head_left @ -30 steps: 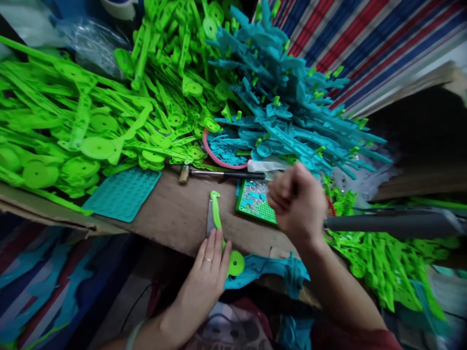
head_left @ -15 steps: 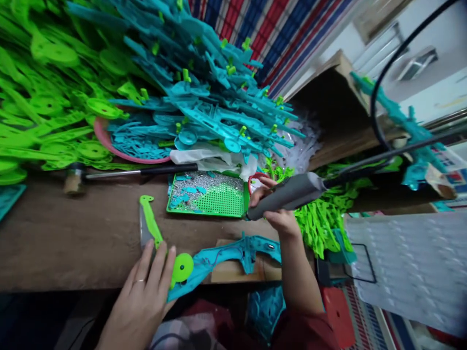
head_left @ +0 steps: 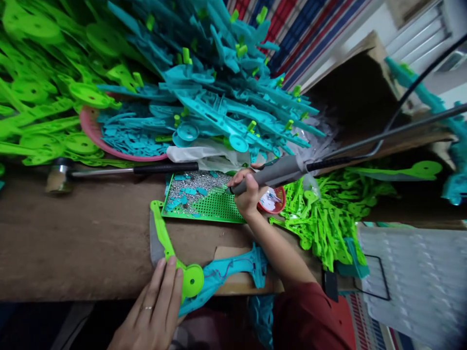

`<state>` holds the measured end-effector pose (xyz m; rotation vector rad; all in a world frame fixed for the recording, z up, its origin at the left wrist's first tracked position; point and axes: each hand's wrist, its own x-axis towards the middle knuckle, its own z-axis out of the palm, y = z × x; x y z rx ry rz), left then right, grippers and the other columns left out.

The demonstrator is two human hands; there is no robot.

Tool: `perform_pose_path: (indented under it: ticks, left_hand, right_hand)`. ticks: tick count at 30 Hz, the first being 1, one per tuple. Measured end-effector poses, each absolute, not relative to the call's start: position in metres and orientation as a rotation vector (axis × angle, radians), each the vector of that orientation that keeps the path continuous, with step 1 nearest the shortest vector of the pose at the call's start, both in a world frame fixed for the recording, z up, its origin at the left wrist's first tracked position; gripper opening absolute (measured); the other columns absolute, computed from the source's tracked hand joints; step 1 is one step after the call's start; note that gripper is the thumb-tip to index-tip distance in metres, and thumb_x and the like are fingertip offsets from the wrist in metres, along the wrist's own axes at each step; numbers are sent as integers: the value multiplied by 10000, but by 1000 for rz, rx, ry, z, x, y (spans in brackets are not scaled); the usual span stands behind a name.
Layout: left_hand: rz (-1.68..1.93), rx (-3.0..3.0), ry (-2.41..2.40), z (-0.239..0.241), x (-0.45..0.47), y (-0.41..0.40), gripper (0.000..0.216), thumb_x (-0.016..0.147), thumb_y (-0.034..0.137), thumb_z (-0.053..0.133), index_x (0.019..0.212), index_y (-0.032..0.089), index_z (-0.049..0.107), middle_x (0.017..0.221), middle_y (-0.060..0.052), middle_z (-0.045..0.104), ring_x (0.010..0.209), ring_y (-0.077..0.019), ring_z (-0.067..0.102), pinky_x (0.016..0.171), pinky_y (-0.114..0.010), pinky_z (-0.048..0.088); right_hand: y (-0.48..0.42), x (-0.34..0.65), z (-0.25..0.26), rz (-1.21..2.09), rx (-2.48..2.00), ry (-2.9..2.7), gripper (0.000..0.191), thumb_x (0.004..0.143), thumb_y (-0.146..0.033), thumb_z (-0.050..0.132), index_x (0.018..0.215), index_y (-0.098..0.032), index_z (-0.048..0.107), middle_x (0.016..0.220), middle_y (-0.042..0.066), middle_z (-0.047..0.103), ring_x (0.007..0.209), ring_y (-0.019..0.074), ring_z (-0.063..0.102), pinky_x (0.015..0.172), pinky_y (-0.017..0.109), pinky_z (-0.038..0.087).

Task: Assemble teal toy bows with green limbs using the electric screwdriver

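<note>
My left hand [head_left: 155,306] lies flat with fingers stretched on a green plastic arm [head_left: 164,238] that ends in a round disc [head_left: 193,280]. That arm rests on a teal plastic piece [head_left: 233,267] at the near edge of the wooden bench [head_left: 83,243]. My right hand [head_left: 248,192] is wrapped round the grey handle of a long tool [head_left: 280,170], whose tip points down at a green perforated tray [head_left: 204,199] holding small metal bits and teal chips. A black cable runs from the tool up to the right.
A hammer [head_left: 109,171] lies across the bench behind the tray. Heaps of green parts [head_left: 44,97] and teal parts [head_left: 219,97] rise at the back, with a pink bowl [head_left: 109,146] of teal scraps. More green parts [head_left: 328,218] and a small red dish [head_left: 272,200] sit right.
My right hand took hold of the grey tool and brought its tip left over the green tray. The view swung right. My left hand stayed on the green arm.
</note>
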<state>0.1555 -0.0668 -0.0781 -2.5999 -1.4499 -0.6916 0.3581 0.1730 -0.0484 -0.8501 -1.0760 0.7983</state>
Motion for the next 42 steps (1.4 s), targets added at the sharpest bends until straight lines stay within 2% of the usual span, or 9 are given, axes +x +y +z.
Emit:
perform_pose_path:
  ticks: [10,15,18,22,26,31,36,39,42]
  left_hand:
    - [-612,-2533,-1410,-72,159,-76,486,1043,226,392,1384,-96,520,1460,-334,507,1442,-446,397,1231,-462,266]
    - [-531,-2517,-1402,-70,159,-81,476,1009,139,344,1392,-88,513,1456,-323,518,1413,-456,441,1123,-449,386]
    - [-498,-2483,-1387,-69,157,-84,484,994,154,351,1378,-81,530,1424,-310,557,1361,-450,513,1004,-429,468]
    - [-443,-2474,-1341,-68,156,-88,513,963,220,408,1351,-87,548,1390,-315,585,1277,-432,596,953,-421,501]
    - [-422,-2450,-1324,-67,158,-87,564,900,266,474,1325,-94,562,1356,-336,601,1213,-422,644,930,-425,507]
    - [-437,-2414,-1340,-68,161,-87,566,872,291,488,1291,-75,596,1321,-322,633,1172,-403,671,916,-427,506]
    - [-521,-2383,-1353,-67,159,-85,555,872,308,485,1258,-65,625,1282,-307,663,1150,-392,682,884,-416,508]
    - [-510,-2393,-1350,-67,158,-83,554,876,318,488,1255,-61,630,1281,-309,662,1142,-389,686,880,-416,506]
    - [-497,-2411,-1341,-68,159,-83,555,880,314,484,1259,-66,624,1279,-317,660,1134,-390,689,890,-425,503]
  right_hand:
    - [171,354,-51,821,-825,-1111,231,829,-399,640,966,-250,528,573,-98,529,450,108,537,458,249,498]
    - [171,354,-53,789,-809,-1122,243,837,-363,612,1029,-260,502,573,-106,530,443,113,541,455,245,491]
    - [173,353,-45,762,-812,-1150,248,827,-344,589,1035,-266,480,560,-109,509,430,110,524,443,232,475]
    - [159,327,-15,730,-747,-1145,253,814,-379,557,1026,-286,454,536,-114,431,408,97,456,403,203,435]
    - [132,267,-2,958,-557,-1222,256,892,-387,548,1114,-303,452,593,-96,480,474,117,513,422,226,461]
    - [124,209,-32,1144,-571,-1392,341,900,-486,603,1129,-294,438,633,-101,477,479,97,517,474,240,493]
    - [131,207,-58,1174,-570,-1440,322,912,-430,611,1165,-310,451,661,-93,487,503,101,508,508,257,503]
    - [133,211,-65,1172,-641,-1522,249,913,-452,601,1076,-307,481,680,-67,497,555,126,519,578,314,529]
    - [135,209,-67,1189,-663,-1572,225,905,-468,595,974,-285,482,652,-56,502,541,142,503,558,337,518]
